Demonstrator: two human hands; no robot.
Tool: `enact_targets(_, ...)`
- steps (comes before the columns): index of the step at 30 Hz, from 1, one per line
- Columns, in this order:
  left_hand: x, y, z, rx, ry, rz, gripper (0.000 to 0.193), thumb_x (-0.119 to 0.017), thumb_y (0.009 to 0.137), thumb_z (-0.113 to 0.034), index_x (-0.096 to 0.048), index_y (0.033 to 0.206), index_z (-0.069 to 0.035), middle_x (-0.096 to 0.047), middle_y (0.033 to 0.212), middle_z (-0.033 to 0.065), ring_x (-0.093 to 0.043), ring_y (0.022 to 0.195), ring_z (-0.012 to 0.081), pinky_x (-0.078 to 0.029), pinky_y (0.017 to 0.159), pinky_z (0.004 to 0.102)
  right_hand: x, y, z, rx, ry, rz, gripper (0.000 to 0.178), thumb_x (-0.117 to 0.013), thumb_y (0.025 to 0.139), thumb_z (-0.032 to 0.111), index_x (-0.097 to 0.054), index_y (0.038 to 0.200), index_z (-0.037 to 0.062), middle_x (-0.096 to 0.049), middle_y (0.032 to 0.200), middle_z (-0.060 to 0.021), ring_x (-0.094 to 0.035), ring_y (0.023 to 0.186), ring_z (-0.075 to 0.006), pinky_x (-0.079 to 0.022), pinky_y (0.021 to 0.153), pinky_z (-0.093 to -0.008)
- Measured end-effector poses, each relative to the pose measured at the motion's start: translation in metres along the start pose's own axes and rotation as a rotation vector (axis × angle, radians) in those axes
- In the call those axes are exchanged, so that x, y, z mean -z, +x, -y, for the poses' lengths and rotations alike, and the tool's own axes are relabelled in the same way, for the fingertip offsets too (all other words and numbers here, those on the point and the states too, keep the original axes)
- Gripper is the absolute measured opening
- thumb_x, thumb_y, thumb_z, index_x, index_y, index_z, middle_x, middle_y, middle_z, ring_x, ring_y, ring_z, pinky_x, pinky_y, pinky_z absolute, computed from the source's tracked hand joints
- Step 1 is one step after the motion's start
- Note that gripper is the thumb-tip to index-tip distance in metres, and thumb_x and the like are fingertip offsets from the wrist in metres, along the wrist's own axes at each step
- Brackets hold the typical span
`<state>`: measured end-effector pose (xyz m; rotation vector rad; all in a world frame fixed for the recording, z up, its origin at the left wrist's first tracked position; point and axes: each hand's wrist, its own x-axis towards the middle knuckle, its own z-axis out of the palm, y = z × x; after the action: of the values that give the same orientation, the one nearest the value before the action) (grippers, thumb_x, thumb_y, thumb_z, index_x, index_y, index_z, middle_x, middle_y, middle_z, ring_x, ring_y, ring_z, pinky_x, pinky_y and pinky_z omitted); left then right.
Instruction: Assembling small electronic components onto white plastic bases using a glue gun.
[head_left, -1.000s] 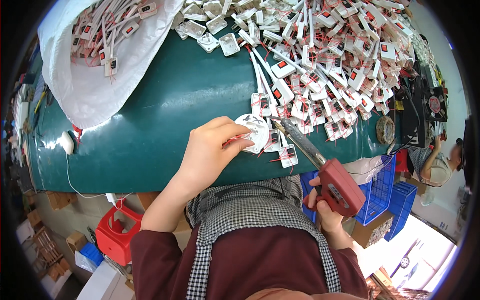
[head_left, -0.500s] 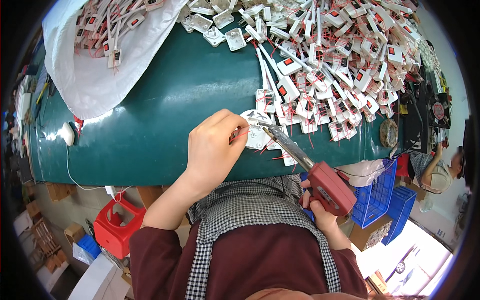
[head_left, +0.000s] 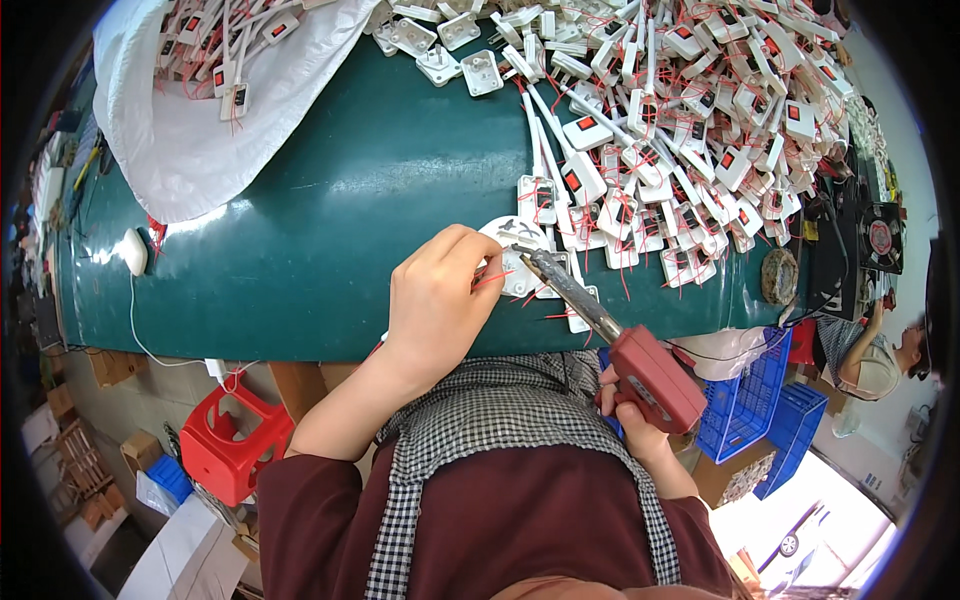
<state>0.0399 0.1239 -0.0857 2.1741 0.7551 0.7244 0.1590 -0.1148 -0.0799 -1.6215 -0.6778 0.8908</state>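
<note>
My left hand (head_left: 440,290) is closed in a pinch on a thin red wire (head_left: 492,279), just left of a white plastic fitting (head_left: 518,275) near the table's front edge. The fingers hide where this wire ends. A dark red soldering gun (head_left: 657,382) is in my right hand (head_left: 642,432), its fingers wrapped round the handle below the body. The gun's long metal barrel (head_left: 575,295) slants up and left, and its tip lies over the fitting close to my left fingertips. Whether the tip touches metal there cannot be made out.
A large heap of white switch housings (head_left: 650,150) with red wires covers the right of the green table (head_left: 300,260). A white sack (head_left: 210,170) holds more. Blue crates (head_left: 745,390) and a red stool (head_left: 225,450) stand below. Another person (head_left: 870,360) sits far right.
The view has shifted slightly. The soldering gun has moved a little left over the fitting. My left hand keeps its pinch, with the wrist turned slightly and more wire showing.
</note>
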Motion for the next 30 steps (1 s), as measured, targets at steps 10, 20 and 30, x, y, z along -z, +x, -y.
enact_targets(10, 0.005, 0.003, -0.001, 0.051, -0.010, 0.038, 0.010, -0.066, 0.073, 0.004, -0.060, 0.079, 0.001, -0.062, 0.078, 0.0095, -0.062, 0.067, 0.0239, -0.049, 0.058, 0.0321, 0.005, 0.000, -0.007, 0.033, -0.098, 0.090, 0.058, -0.064, 0.073, -0.008, -0.048, 0.129, -0.0099, -0.067, 0.098, -0.0113, -0.066, 0.082, -0.0139, -0.052, 0.072, -0.0232)
enact_targets(20, 0.006, 0.002, -0.002, 0.064, -0.012, 0.055, 0.010, -0.066, 0.071, 0.003, -0.060, 0.079, 0.001, -0.061, 0.079, 0.0099, -0.062, 0.070, 0.0249, -0.050, 0.062, 0.0326, 0.004, 0.000, -0.011, 0.018, 0.091, 0.063, 0.060, -0.064, 0.072, -0.008, -0.048, 0.130, -0.0099, -0.067, 0.101, -0.0117, -0.066, 0.082, -0.0137, -0.052, 0.075, -0.0241)
enact_targets(30, 0.006, 0.003, -0.003, 0.056, -0.004, 0.074, 0.011, -0.065, 0.071, 0.002, -0.060, 0.081, 0.000, -0.062, 0.082, 0.0106, -0.063, 0.072, 0.0260, -0.051, 0.063, 0.0336, 0.016, -0.005, -0.026, 0.197, -0.455, 0.068, 0.052, -0.074, 0.071, 0.008, -0.058, 0.120, -0.0060, -0.066, 0.110, -0.0172, -0.069, 0.075, -0.0198, -0.055, 0.067, -0.0277)
